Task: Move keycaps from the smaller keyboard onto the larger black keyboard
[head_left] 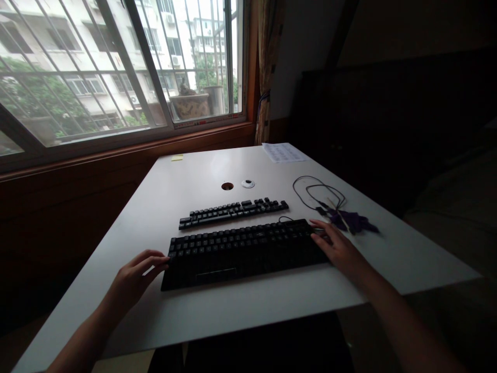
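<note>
Two hands are bracketing a black keyboard on the white table.
The left hand is touching its left end, fingers loosely spread; the right hand is lying flat on its right end. Sliding it back risks bumping the smaller keyboard or snagging the cable beside the purple cloth.

Two bare forearms reach forward, well apart. The left hand is open, fingers curled loosely inward. The right hand lies open, palm down, fingers extended.
</note>
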A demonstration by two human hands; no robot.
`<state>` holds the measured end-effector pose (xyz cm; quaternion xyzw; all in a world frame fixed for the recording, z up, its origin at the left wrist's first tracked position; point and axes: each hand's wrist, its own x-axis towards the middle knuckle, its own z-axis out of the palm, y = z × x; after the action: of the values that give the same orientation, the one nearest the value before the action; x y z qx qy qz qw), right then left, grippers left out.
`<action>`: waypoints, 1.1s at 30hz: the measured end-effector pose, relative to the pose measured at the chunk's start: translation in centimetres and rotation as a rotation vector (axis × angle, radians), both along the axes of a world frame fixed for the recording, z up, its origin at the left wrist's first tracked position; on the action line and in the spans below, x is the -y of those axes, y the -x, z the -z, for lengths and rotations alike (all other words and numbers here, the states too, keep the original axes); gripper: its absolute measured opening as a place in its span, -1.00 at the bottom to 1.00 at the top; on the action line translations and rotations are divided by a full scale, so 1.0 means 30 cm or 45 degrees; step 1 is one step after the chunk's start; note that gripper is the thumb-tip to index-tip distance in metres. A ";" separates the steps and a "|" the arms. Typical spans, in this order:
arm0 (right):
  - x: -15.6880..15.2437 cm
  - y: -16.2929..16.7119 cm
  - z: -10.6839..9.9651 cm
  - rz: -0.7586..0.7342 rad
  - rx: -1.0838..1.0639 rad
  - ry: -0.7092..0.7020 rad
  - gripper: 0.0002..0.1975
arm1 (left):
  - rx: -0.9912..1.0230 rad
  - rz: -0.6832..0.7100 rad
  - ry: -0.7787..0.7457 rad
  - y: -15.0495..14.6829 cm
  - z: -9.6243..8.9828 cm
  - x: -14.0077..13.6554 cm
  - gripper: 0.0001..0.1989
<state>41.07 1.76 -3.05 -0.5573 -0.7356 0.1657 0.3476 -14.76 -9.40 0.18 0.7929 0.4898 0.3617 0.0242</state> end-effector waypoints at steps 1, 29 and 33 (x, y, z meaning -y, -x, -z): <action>0.001 0.001 -0.001 0.000 -0.004 0.007 -0.57 | 0.006 0.005 0.003 0.000 -0.004 -0.001 -0.84; -0.003 -0.004 0.005 -0.016 0.027 -0.016 -0.57 | -0.058 -0.049 0.009 -0.022 0.000 0.010 -0.82; -0.004 -0.007 0.007 -0.017 0.047 -0.028 -0.58 | -0.082 -0.023 0.011 -0.026 -0.009 0.005 -0.83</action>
<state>41.27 1.87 -3.26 -0.5514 -0.7474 0.1498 0.3389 -13.97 -9.56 0.46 0.7995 0.4991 0.3340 0.0084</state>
